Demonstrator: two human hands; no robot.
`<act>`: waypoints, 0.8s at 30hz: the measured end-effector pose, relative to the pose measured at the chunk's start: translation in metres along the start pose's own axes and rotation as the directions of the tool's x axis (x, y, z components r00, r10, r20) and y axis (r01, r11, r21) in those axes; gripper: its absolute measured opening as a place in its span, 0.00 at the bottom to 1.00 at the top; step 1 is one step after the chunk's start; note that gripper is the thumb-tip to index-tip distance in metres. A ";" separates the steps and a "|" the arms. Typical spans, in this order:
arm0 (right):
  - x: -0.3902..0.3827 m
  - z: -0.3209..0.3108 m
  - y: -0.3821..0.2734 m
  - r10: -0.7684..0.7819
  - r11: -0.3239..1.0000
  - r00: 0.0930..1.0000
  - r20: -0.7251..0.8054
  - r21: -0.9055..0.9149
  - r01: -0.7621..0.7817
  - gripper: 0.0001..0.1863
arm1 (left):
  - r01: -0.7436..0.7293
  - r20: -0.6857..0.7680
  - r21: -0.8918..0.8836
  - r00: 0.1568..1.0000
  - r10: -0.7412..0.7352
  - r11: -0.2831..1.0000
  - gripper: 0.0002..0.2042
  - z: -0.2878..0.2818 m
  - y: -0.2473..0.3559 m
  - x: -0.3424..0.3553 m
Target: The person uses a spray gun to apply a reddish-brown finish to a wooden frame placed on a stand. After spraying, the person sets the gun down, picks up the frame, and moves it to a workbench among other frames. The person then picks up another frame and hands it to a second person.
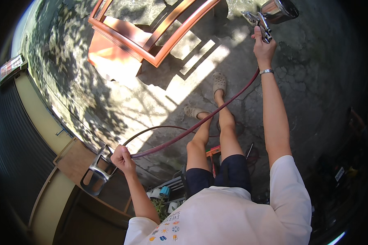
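A metal spray gun (pixel 262 22) with a silver cup is gripped by my right hand (pixel 264 48), arm stretched out to the far right. From that hand a dark red hose (pixel 216 110) sags across in front of my legs. My left hand (pixel 123 159), at the lower left, is closed round the same hose, which loops back toward the middle. Ahead and to the left of the spray gun stands an orange-brown wooden chair (pixel 163 57), partly cut off by the top of the picture. Its frame and the spray gun are apart.
Cracked concrete ground (pixel 306 81) lies around my feet, half in sun. A dark chair with a metal frame (pixel 97 173) stands by a wooden board (pixel 75 161) near my left hand. Potted plants (pixel 159 206) are beside my left hip. More hose coils behind my legs.
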State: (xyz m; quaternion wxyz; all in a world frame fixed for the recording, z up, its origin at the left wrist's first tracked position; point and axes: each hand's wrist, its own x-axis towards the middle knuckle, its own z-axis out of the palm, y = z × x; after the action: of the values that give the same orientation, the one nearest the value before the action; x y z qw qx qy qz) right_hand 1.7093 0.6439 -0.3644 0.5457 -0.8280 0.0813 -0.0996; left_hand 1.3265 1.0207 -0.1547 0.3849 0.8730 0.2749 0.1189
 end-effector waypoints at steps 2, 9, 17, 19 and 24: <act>0.032 -0.006 0.006 -0.018 0.999 0.997 -0.076 -0.046 0.015 0.20 | -0.008 0.030 0.005 1.000 0.008 1.000 0.25 0.012 0.007 0.006; 0.036 -0.011 -0.012 0.175 0.983 0.973 -0.149 0.075 -0.166 0.21 | 0.011 0.032 0.036 0.999 -0.012 0.999 0.24 0.018 0.003 0.012; -0.143 0.003 -0.025 0.194 0.976 0.947 0.256 0.052 -0.214 0.17 | 0.000 -0.009 0.005 1.000 0.000 1.000 0.24 -0.035 -0.036 0.017; -0.188 0.009 -0.041 0.159 0.980 0.932 0.327 0.059 -0.188 0.16 | -0.012 -0.011 -0.004 1.000 0.012 1.000 0.24 -0.051 -0.046 0.019; -0.278 0.015 -0.103 0.107 0.986 0.855 0.507 0.056 -0.156 0.14 | 0.006 -0.037 -0.023 0.999 -0.007 1.000 0.24 -0.096 -0.071 0.017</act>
State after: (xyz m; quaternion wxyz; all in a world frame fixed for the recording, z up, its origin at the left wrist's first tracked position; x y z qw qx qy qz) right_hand 1.4469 0.7649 -0.2964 0.5923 -0.7910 -0.0120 0.1530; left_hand 1.2723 1.1282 -0.1421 0.3900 0.8653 0.2835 0.1370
